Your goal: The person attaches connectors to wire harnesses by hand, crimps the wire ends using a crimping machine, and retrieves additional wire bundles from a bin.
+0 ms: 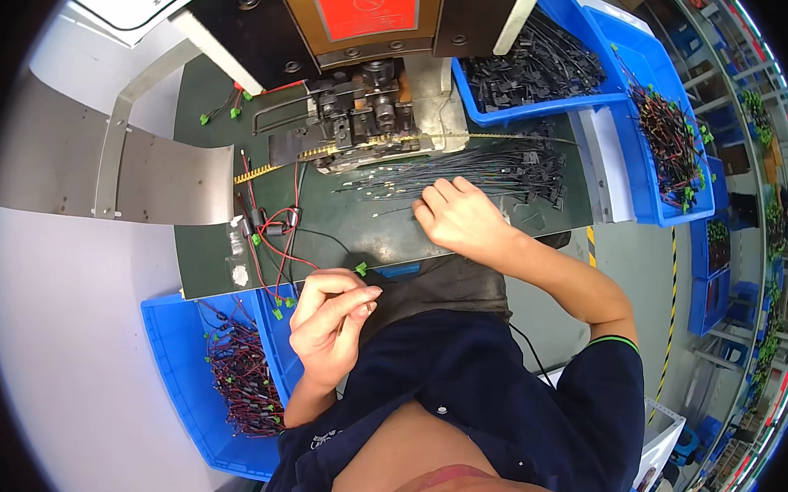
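My left hand (329, 323) is raised at the table's near edge, thumb and fingertips pinched together. What it pinches, if anything, is too small to make out. Beside its knuckles are a green connector (361, 268) and red and black wires (279, 227) with black cylinders. My right hand (462, 221) is on the near side of a spread bundle of black wires (469, 174), its fingers curled down. A single black wire (394, 212) with a pale tip runs left from its fingertips. Behind the bundle stands a metal crimping machine (365, 111).
A blue bin of black wired parts (537, 71) stands at the back right, near another blue bin (659, 206) of red-black wires. At lower left, a blue bin (163, 323) holds more harnesses. A curved metal chute (166, 176) meets the green table (201, 263).
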Tool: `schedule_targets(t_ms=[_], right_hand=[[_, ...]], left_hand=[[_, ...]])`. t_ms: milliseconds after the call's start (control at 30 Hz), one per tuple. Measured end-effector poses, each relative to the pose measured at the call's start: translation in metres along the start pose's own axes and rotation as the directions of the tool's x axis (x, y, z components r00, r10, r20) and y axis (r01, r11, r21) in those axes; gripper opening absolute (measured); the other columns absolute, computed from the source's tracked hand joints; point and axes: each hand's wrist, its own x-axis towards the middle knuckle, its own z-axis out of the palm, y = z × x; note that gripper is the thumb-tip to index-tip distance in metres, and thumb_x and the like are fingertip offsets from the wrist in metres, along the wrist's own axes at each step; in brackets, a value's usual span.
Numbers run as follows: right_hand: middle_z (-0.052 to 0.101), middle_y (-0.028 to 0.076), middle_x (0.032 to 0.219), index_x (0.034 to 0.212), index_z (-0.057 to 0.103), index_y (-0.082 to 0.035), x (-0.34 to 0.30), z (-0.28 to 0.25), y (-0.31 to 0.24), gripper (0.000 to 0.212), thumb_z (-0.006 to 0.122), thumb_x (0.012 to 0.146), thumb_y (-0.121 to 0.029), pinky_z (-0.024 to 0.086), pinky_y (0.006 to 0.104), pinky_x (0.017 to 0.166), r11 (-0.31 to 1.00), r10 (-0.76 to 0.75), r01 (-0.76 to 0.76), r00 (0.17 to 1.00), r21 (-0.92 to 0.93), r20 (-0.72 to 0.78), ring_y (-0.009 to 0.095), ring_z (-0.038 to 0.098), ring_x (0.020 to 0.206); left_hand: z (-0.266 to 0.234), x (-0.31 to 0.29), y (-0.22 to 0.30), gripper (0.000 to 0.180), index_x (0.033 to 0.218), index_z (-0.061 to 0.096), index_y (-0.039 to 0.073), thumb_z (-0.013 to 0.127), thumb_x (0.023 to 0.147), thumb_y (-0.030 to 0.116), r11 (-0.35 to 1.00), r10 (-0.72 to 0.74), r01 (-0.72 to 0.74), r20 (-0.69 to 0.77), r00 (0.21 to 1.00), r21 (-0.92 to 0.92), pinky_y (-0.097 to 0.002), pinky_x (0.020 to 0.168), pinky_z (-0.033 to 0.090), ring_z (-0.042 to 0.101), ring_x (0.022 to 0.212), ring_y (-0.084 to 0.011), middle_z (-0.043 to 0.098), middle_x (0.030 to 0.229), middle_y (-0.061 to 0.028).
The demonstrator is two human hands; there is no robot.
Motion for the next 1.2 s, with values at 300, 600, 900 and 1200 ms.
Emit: schedule_targets(t_ms=[300, 600, 900, 1200], right_hand=[[0.058, 0.009, 0.090, 0.093, 0.064, -0.006, -0.012, -0.045, 0.041, 0.007, 0.064, 0.087, -0.010, 0.057, 0.0349, 0.059, 0.891, 0.231, -0.196, 0.972, 0.410, -0.039, 0.025, 0.067, 0.072], [0.063, 0.013, 0.094, 0.111, 0.062, 0.008, -0.058, -0.146, 0.087, 0.019, 0.056, 0.093, 0.010, 0.042, 0.0204, 0.052, 0.637, 0.657, 0.053, 0.484, 0.769, -0.578, 0.014, 0.063, 0.066], [0.062, 0.012, 0.091, 0.096, 0.067, 0.004, -0.049, -0.114, 0.017, 0.009, 0.063, 0.090, 0.008, 0.048, 0.0219, 0.051, 0.031, 0.598, 0.025, 0.801, 0.999, -0.038, 0.011, 0.063, 0.059], [0.060, 0.011, 0.099, 0.102, 0.064, 0.008, -0.008, -0.012, -0.056, 0.011, 0.061, 0.092, 0.010, 0.052, 0.0250, 0.060, -0.346, 0.486, 0.073, 0.867, 0.936, 0.112, 0.015, 0.067, 0.073]], left_hand=[[0.001, 0.002, -0.005, 0.016, 0.099, 0.069, -0.005, 0.068, 0.084, -0.012, 0.998, -0.067, 0.068, -0.025, 0.997, 0.020, -0.0217, 0.057, 0.049, 0.061, 0.070, -0.0144, 0.061, 0.093, -0.0135], [0.021, 0.021, -0.026, 0.014, 0.110, 0.057, -0.002, 0.058, 0.096, -0.002, 0.826, -0.375, 0.316, -0.035, 0.926, -0.466, -0.0255, 0.053, 0.049, 0.060, 0.057, -0.0163, 0.064, 0.088, -0.0144], [0.025, 0.023, -0.038, 0.009, 0.102, 0.065, -0.007, 0.059, 0.096, -0.005, 0.899, -0.239, 0.181, -0.100, 0.966, -0.400, -0.0263, 0.059, 0.054, 0.067, 0.069, -0.0173, 0.061, 0.097, -0.0125], [0.018, 0.027, -0.042, 0.019, 0.108, 0.066, -0.007, 0.066, 0.089, -0.008, 0.795, -0.269, 0.219, -0.005, 0.963, -0.566, -0.0329, 0.080, 0.061, 0.071, 0.089, -0.0248, 0.061, 0.106, -0.0144]])
